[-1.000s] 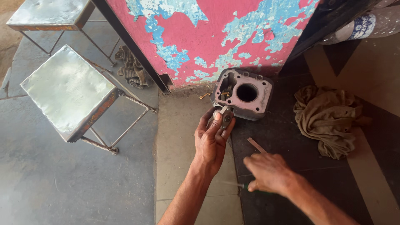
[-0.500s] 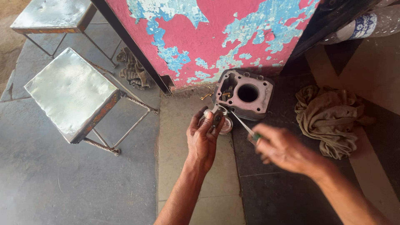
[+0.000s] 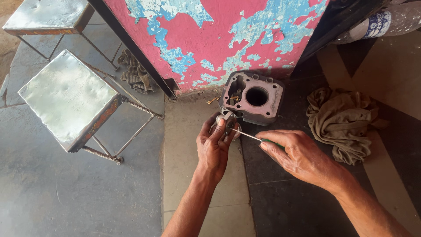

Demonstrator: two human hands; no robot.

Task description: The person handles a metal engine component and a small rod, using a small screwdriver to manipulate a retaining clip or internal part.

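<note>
Screwdriver (image 3: 247,135) tip now at piston (image 3: 226,123)

- L hand (image 3: 213,147) gripping small metal part (image 3: 226,120) over floor
- R hand (image 3: 298,156) poking thin screwdriver (image 3: 247,135) into it
- Engine cylinder block (image 3: 252,97) sitting just behind, rag (image 3: 344,123) lying to the right

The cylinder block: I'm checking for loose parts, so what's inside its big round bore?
The cylinder block stands on the floor against the peeling pink wall. Its bore shows only darkness; nothing is visible inside, and the bottom cannot be seen. The side cavity holds something brass-coloured, too small to identify.
</note>
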